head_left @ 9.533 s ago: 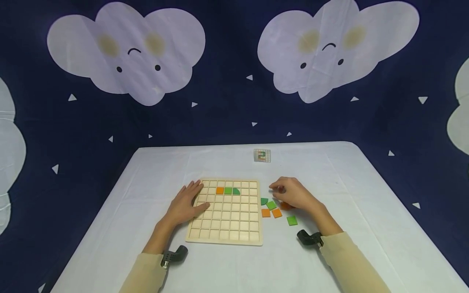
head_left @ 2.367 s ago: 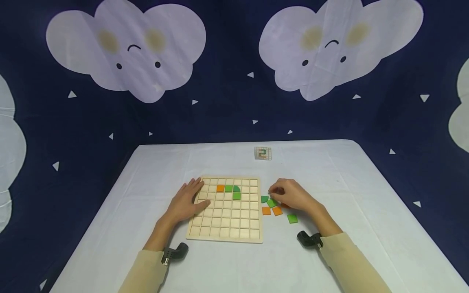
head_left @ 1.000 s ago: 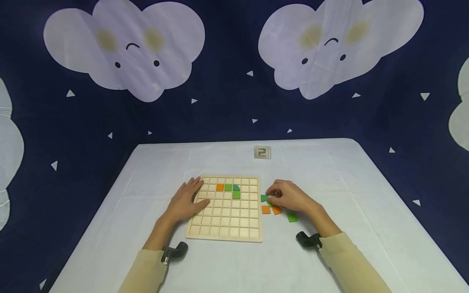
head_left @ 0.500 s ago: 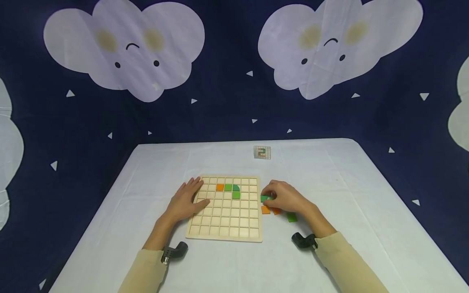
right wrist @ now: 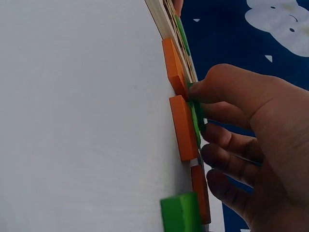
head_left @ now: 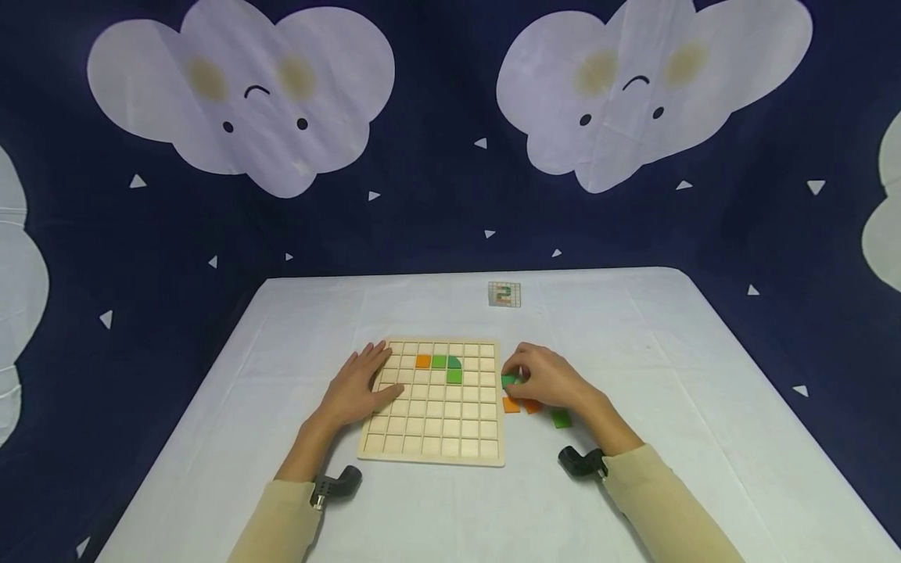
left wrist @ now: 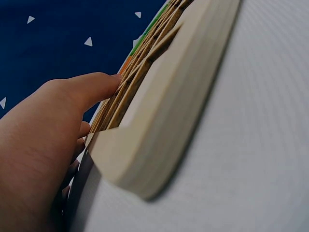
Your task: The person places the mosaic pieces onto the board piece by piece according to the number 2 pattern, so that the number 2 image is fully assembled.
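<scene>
My left hand [head_left: 355, 391] lies spread on the left edge of a wooden grid board [head_left: 431, 430], its thumb over the squares. On the board sit an orange square tile [head_left: 423, 361], a green square tile [head_left: 439, 362] and a dark green quarter-round tile [head_left: 454, 363], with another green square tile [head_left: 454, 377] below the last. Just off the board's right edge, my right hand [head_left: 545, 377] pinches a second dark green quarter-round tile [head_left: 508, 381] between thumb and fingers. In the right wrist view that dark green tile [right wrist: 199, 115] shows behind the thumb, partly hidden.
Orange tiles [head_left: 511, 405] and a green square tile [head_left: 561, 418] lie on the white table under and beside my right hand; the hand covers some tiles. A small card [head_left: 504, 295] with a coloured grid pattern lies behind the board. A dark cloud-patterned cloth hangs behind the table.
A green square tile has been added below the board's quarter-round tile since the oldest frame. My right hand has shifted left onto the loose dark green tile. My left hand stays put.
</scene>
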Motion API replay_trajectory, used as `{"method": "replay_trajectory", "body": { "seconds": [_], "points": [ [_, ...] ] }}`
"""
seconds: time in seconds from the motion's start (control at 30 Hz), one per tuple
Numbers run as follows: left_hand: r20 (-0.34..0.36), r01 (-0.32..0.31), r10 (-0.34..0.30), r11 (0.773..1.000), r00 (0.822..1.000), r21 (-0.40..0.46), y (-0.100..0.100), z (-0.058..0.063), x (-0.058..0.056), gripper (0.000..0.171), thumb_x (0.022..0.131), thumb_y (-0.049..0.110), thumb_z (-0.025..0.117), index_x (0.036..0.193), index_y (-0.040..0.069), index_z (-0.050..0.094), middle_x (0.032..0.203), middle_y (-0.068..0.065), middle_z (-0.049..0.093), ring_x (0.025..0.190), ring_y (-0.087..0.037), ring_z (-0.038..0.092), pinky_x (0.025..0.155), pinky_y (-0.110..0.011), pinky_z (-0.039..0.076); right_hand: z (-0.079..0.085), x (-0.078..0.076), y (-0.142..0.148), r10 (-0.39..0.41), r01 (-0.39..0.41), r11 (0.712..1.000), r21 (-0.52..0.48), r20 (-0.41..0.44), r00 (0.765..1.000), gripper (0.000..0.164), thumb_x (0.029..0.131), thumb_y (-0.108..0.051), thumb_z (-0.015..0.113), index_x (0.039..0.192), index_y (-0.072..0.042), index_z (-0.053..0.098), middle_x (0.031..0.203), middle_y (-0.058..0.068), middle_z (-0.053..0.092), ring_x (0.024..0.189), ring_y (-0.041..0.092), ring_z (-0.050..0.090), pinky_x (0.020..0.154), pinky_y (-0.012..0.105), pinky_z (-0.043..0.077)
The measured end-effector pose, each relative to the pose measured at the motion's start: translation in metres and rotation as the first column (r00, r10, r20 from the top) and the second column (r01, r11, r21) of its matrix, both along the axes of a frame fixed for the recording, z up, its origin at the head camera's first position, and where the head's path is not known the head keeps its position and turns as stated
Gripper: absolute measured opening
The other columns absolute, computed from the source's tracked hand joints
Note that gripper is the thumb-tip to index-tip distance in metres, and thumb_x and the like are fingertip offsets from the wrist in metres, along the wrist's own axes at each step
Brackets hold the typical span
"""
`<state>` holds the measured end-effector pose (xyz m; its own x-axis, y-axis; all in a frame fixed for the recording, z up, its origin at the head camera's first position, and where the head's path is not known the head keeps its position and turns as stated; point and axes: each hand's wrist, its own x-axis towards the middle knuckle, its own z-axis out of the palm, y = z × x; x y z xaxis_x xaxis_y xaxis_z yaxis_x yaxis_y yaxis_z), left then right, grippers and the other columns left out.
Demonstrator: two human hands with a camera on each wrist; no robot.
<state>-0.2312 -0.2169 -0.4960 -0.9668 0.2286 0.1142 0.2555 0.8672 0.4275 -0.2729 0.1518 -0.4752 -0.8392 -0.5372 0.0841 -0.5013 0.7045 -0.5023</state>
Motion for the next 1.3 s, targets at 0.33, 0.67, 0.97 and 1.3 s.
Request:
{"method": "replay_trajectory", "body": {
  "seconds": [0.33, 0.67, 0.97, 1.3],
  "points": [
    [-0.012, 0.003, -0.003, 1.0, 1.0, 0.003, -0.001, 0.0, 0.0, 0.084, 0.086, 0.061, 0.056, 0.149, 0.01, 0.035, 0.156, -0.003, 0.026, 0.144, -0.022, 0.016, 0.118, -0.038, 0.008, 0.006, 0.0, -0.002, 0.003, -0.003, 1.0, -0.008, 0.013, 1.0, 0.019, 0.075, -0.027, 0.078, 0.093, -0.022, 0.073, 0.085, -0.011, 0.056, 0.073, 0.01, 0.052, 0.065, 0.029, 0.047],
    [0.001, -0.003, 0.003, 1.0, 1.0, -0.006, -0.001, -0.003, -0.001, 0.085, 0.086, 0.063, 0.055, 0.15, 0.011, 0.034, 0.156, -0.002, 0.025, 0.144, -0.02, 0.015, 0.118, -0.037, 0.008, 0.004, -0.001, -0.007, 0.075, -0.074, 0.995, -0.069, 0.009, 0.997, 0.016, 0.076, -0.027, 0.077, 0.092, -0.025, 0.073, 0.087, -0.013, 0.057, 0.075, 0.009, 0.054, 0.066, 0.027, 0.049],
    [0.002, 0.014, -0.014, 1.0, 1.0, 0.01, -0.001, -0.001, 0.001, 0.086, 0.086, 0.063, 0.056, 0.15, 0.01, 0.035, 0.156, -0.004, 0.026, 0.144, -0.024, 0.016, 0.118, -0.041, 0.009, 0.003, 0.0, -0.019, 0.117, -0.112, 0.989, -0.1, 0.042, 0.992, 0.02, 0.077, -0.026, 0.076, 0.096, -0.024, 0.074, 0.09, -0.012, 0.059, 0.079, 0.013, 0.054, 0.067, 0.028, 0.049],
    [-0.001, 0.022, -0.022, 1.0, 1.0, 0.011, -0.001, 0.001, 0.0, 0.085, 0.087, 0.062, 0.056, 0.15, 0.01, 0.034, 0.156, -0.005, 0.026, 0.144, -0.023, 0.015, 0.118, -0.04, 0.008, 0.005, -0.001, -0.028, 0.173, -0.168, 0.977, -0.13, 0.026, 0.985, 0.021, 0.076, -0.02, 0.076, 0.097, -0.021, 0.074, 0.091, -0.01, 0.058, 0.078, 0.009, 0.055, 0.068, 0.027, 0.051]
  ]
}}
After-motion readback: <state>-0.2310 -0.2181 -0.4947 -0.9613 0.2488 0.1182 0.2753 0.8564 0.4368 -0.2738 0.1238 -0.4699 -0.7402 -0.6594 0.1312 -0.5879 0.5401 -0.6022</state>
